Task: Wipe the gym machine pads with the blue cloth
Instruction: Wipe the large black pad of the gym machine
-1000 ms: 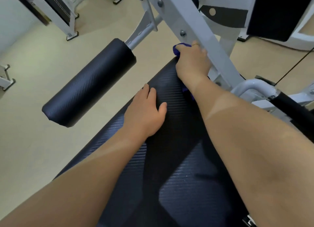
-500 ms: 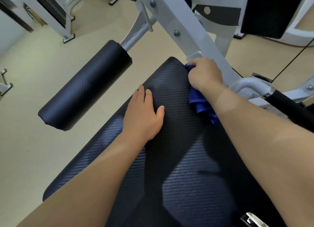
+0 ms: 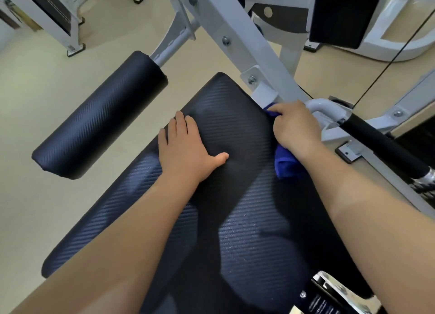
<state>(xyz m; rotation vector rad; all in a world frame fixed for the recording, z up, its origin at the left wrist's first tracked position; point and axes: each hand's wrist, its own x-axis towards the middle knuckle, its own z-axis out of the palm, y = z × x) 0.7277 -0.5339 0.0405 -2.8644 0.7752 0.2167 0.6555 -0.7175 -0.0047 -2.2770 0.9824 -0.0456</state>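
Now, nearest to me: my two bare forearms reach forward over the big flat black pad with a woven carbon-like texture [image 3: 247, 231], which fills the lower middle of the view.
Left hand: my left hand [image 3: 186, 149] lies flat on the pad, palm down, fingers straight and close together, thumb spread to the right. It grasps nothing.
Right hand: my right hand [image 3: 295, 128] is at the right edge of the pad, near its far corner, with the fingers curled around the blue cloth [image 3: 286, 163].
Cloth: it is bunched under my right hand. One fold hangs out below the wrist on the pad's right edge, and a small tip shows above the knuckles.
Beside the right hand: a white curved metal tube [image 3: 326, 106] is just next to my knuckles, and from it a black handle grip [image 3: 386, 144] runs to the right.
Further, left: a black cylindrical roller pad with the same woven texture [image 3: 101, 116] stands apart from the flat pad, on a white arm.
Further, middle: the white bolted steel frame beam [image 3: 237, 33] goes diagonally up from the pad's far corner.
Farthest: the beige floor [image 3: 47, 83] and the white frame of another machine [image 3: 58, 15] at the top left.
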